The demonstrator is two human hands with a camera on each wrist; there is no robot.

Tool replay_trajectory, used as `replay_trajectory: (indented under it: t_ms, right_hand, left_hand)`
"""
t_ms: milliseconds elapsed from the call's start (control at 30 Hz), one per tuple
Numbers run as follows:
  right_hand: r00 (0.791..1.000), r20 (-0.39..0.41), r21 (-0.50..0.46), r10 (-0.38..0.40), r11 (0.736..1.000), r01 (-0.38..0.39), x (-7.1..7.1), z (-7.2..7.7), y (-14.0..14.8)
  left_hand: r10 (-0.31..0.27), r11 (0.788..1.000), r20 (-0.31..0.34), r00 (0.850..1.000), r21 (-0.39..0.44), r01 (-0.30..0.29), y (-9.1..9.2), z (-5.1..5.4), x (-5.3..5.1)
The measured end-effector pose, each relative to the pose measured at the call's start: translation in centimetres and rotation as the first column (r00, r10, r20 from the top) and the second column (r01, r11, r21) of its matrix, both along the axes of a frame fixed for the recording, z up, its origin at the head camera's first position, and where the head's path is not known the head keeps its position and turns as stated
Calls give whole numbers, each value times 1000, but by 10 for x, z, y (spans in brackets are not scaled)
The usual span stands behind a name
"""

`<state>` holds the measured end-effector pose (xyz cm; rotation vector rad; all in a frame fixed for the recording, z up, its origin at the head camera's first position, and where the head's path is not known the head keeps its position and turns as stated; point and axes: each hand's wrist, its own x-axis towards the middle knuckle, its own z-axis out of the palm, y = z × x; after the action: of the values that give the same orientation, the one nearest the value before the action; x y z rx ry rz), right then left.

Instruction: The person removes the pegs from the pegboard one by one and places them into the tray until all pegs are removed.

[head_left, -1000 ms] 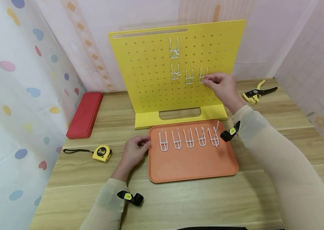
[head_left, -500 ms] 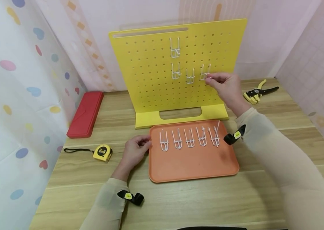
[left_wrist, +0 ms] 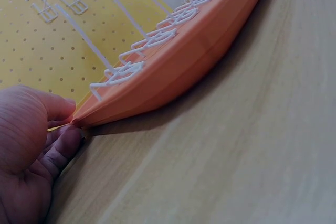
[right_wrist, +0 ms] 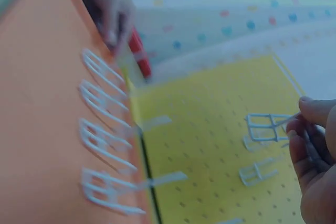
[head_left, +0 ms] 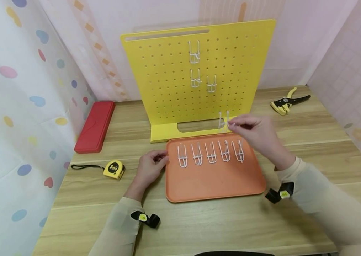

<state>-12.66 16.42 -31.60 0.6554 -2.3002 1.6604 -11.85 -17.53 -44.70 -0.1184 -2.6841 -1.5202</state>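
Five wht hooks (head_left: 197, 156) lie in a row along the top of the orange tray (head_left: 215, 181), ctr of frame. My R hand (head_left: 257, 133), right of ctr, pinches another hook (right_wrist: 273, 125) w/ thumb & fingertips, prongs up, in front of the base of the yellow board (head_left: 199, 101), nr the tray's upper right corner. My L hand (head_left: 149, 167), left of ctr, pinches the tray's left edge nr its upper corner. 3 hung hooks (head_left: 195, 81) on the board, upper ctr: two stacked, third just right of the lower. Red case (head_left: 94, 127) at left, tape measure (head_left: 113, 169) below it; pliers (head_left: 285, 103) upper right. Wood table (head_left: 199, 227) under it all.
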Motion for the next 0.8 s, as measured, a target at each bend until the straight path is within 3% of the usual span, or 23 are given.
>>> replay_trajectory:
  t_ms: [200,367,567,800]
  right_hand:
    - [983,95,59,156,985,-162,23,-42,-19]
    - [948,215,120,235,957,-264,35,-65,-43]
    - [926,267,168,267,933,-317,36,-84,-60]
    - [920,273,198,280,920,-339,35,-95,-71]
  left_hand:
    - [-5,1000,-14,1000,18,6,-1,-4,-2]
    - [-5,999,-19,1000,31,5,-1,-4,-2]
    - [-6,1000,-17,1000,17,6,0,-4,-1]
    - [2,1000,-19,1000,4,-2,0,-2,-2]
